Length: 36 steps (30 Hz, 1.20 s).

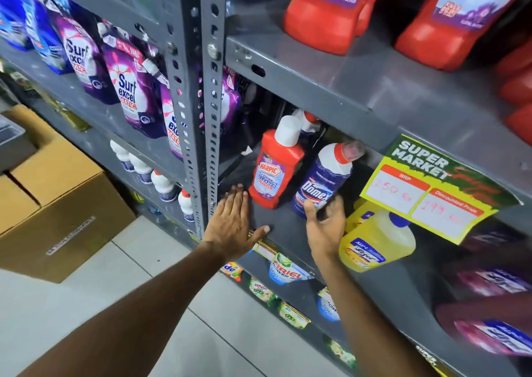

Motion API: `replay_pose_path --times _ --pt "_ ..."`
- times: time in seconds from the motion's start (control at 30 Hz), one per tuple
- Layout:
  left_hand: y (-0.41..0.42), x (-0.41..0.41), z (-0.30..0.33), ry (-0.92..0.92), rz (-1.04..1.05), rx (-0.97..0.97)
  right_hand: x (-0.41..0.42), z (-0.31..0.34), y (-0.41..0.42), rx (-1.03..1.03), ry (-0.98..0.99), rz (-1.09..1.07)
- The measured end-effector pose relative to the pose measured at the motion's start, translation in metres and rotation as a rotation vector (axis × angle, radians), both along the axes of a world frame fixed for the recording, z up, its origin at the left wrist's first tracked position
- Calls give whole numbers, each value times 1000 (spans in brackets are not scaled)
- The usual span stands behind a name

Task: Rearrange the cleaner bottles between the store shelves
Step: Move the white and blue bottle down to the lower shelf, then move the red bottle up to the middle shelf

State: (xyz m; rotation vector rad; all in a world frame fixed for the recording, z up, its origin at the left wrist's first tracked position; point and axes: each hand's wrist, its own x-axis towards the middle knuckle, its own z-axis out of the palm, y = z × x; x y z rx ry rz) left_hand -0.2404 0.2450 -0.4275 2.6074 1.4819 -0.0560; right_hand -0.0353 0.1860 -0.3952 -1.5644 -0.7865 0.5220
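A red Harpic bottle (275,169) with a white cap stands on the grey middle shelf (276,227). Right of it stands a blue Domex bottle (322,180) with a white neck and red cap. My right hand (325,229) is open just in front of the Domex bottle's base, fingers spread, thumb near its label; I cannot tell if it touches. My left hand (234,227) lies flat and open on the shelf edge, left of the Harpic bottle. A yellow Lizol bottle (377,241) stands to the right of my right hand. Another white-capped bottle (306,120) shows behind the Harpic.
Large red cleaner bottles (325,10) line the upper shelf. Purple Surf Excel pouches (129,88) fill the left bay beyond the perforated steel upright (201,103). A yellow supermarket price sign (431,189) hangs from the shelf edge. Cardboard boxes (51,192) sit on the tiled floor at left.
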Motion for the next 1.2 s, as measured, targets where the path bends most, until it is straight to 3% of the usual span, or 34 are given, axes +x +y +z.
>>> replay_pose_path --times 0.17,0.27,0.47,0.77,1.07,1.2 --pt "0 0 -1 -6 5 24 -48 -6 -41 -57 -35 -201" --pt "-1 0 0 -6 0 24 -78 -5 -52 -77 -49 -114" --pt "-2 -1 -3 2 3 32 -70 29 5 -45 -62 107" --pt "-2 -3 5 9 -13 36 -59 49 46 -58 -87 167" --pt "-56 -55 61 -35 -85 61 -79 82 -19 -23 -65 188" --pt "-82 -84 115 -102 -136 220 -92 117 -57 -27 -66 212"
